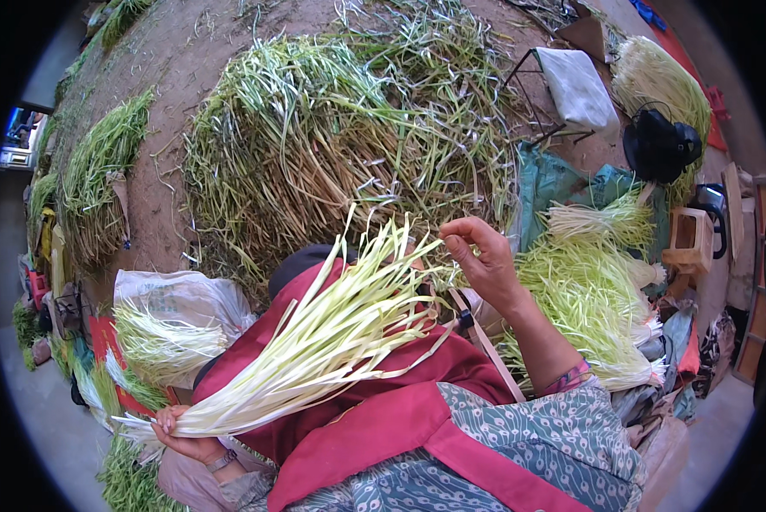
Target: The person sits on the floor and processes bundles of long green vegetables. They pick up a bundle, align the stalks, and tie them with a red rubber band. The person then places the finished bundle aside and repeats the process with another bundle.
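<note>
My left hand (pixel 188 435), with a watch at its wrist, grips the white stem ends of a bunch of pale yellow-green leaves, apparently blanched chives (pixel 319 345). The bunch slants up to the right across the dark red apron (pixel 460 365) over my lap, its leaf tips fanned out. Beside those tips my right hand (pixel 485 259) is raised, thumb and forefinger close together. Whether a thin leaf is pinched between them cannot be made out.
Ahead lies a large heap of green and brown leaf waste (pixel 332 141). Trimmed pale bundles (pixel 575 301) are stacked at right, others (pixel 165 339) lie by a white woven sack (pixel 172 291) at left. A cloth-covered folding stool (pixel 578 86) and a tan plastic stool (pixel 687 243) stand at right.
</note>
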`<state>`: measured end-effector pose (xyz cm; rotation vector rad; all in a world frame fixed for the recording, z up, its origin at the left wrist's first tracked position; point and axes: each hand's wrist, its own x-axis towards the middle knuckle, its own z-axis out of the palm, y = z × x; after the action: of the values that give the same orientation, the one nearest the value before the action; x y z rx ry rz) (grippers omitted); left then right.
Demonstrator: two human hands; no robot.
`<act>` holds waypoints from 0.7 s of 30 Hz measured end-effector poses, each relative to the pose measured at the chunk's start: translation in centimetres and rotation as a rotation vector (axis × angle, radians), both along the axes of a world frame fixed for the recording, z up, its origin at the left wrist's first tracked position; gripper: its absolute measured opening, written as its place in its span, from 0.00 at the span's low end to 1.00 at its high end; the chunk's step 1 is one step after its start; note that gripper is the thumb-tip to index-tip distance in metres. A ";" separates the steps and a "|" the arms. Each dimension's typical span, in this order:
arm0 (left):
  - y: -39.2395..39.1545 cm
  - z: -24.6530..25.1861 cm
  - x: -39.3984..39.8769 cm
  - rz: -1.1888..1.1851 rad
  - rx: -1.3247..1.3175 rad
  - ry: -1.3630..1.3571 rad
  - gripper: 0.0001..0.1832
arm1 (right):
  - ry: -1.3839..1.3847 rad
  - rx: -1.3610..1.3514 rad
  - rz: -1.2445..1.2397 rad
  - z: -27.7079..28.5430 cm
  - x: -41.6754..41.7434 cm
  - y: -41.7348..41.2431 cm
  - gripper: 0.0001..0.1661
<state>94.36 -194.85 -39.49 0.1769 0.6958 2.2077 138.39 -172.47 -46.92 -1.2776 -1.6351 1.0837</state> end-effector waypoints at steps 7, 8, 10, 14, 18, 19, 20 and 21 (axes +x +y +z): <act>-0.4 -0.6 0.0 0.097 -0.008 -0.080 0.14 | -0.026 0.201 0.378 2.1 -1.8 -1.4 0.08; -0.4 -0.6 0.0 0.106 -0.011 -0.077 0.14 | -0.015 0.159 0.420 2.2 -2.2 -2.0 0.07; -0.5 -0.7 -0.1 0.108 -0.025 -0.074 0.14 | -0.040 0.232 0.552 2.0 -3.0 -2.8 0.07; -0.9 -0.7 -0.2 0.103 -0.031 -0.060 0.14 | -0.155 0.297 0.674 1.2 -4.0 -3.5 0.12; -1.7 -0.8 -0.3 0.040 -0.027 -0.047 0.13 | -0.286 0.354 0.726 0.7 -4.5 -3.4 0.11; -1.8 -0.9 -0.4 0.025 -0.006 -0.075 0.13 | -0.300 0.383 0.734 0.6 -4.7 -3.4 0.10; -1.9 -1.0 -0.5 0.002 0.017 -0.087 0.12 | -0.302 0.374 0.734 0.6 -4.8 -3.3 0.08; -2.0 -1.0 -0.5 0.026 -0.015 -0.055 0.12 | -0.293 0.379 0.733 0.6 -4.9 -3.2 0.07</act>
<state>93.81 -196.89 -40.53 0.0993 0.6875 2.2228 133.46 -175.72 -46.28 -0.6025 -2.4969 0.9356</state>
